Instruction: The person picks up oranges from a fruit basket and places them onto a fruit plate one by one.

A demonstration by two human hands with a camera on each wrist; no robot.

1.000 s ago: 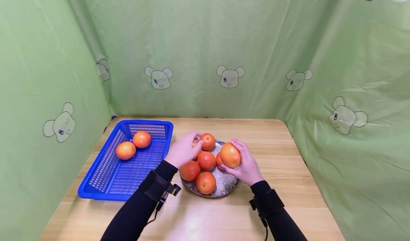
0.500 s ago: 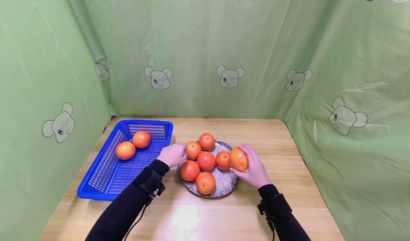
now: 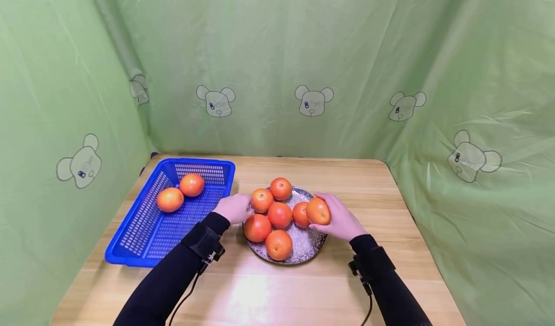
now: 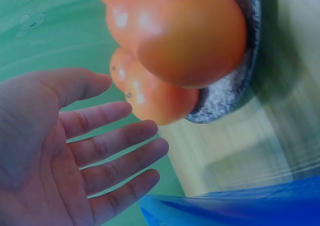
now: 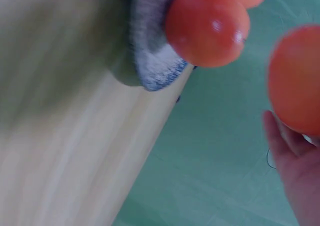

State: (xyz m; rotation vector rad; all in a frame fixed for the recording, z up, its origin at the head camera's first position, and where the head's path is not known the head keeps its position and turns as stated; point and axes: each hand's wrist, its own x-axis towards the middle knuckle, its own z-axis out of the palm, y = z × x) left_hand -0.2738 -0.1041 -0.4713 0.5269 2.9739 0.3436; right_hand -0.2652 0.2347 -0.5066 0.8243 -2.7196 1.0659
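My right hand (image 3: 339, 219) grips an orange (image 3: 318, 211), thumb below and fingers behind, over the right side of a round speckled grey plate (image 3: 305, 244). In the right wrist view the held orange (image 5: 299, 81) appears at the right edge, apart from the oranges on the plate. My left hand (image 3: 235, 209) is at the plate's left rim, beside an orange (image 3: 262, 200). The left wrist view shows that hand (image 4: 95, 146) with fingers spread and nothing in the palm. Several other oranges sit on the plate, one (image 3: 279, 215) in the middle and one (image 3: 279, 245) at the front.
A blue plastic basket (image 3: 130, 259) stands left of the plate with two oranges (image 3: 170, 200) inside, near its back left. The plate and basket rest on a wooden table (image 3: 277, 297). A green curtain (image 3: 264, 51) surrounds the table's back and sides.
My left hand has drawn back leftward from the rear-left orange, which stays on the plate. The right hand, holding its orange, shifted right, then slightly back left.
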